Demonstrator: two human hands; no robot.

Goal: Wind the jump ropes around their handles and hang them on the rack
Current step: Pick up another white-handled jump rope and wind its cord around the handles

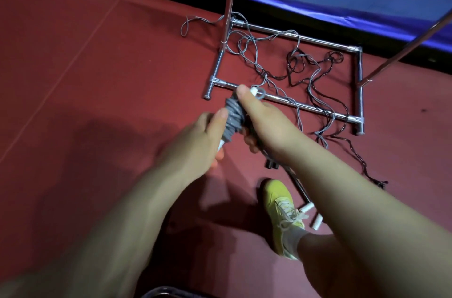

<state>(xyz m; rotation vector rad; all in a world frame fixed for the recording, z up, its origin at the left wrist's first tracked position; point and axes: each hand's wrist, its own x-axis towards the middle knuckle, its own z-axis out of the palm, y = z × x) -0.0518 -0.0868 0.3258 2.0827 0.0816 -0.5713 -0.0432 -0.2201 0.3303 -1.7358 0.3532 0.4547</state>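
So my left hand (208,134) has its grip wrapped round the lower end of the wound bundle (233,116), thumb laid flat up along the coils. I'd say that's to pin the grey turns so they don't slip off the white handle ends poking out below. My right hand (259,114) is closed over the top end, thumb pressed by the white handle tip (253,90), where a small loop of grey cord (261,93) sticks out. Looks to me like the tail end is getting tucked or locked off, which is why both hands are squeezed in so tight on the same bundle. There's something dark hanging under the right palm, can't tell if those fingers have it too.

Both forearms reach forward and down, meeting in a V with the bundle held up off the floor, just in front of the rack (288,102) base.

The rest isn't done yet: a loose grey rope (244,41) and a black rope (305,65) lie tangled across the rack's bottom frame, and two white handles (310,214) sit on the floor (97,65) beside my yellow shoe (281,212). The hanging rail itself isn't in view, only the uprights.
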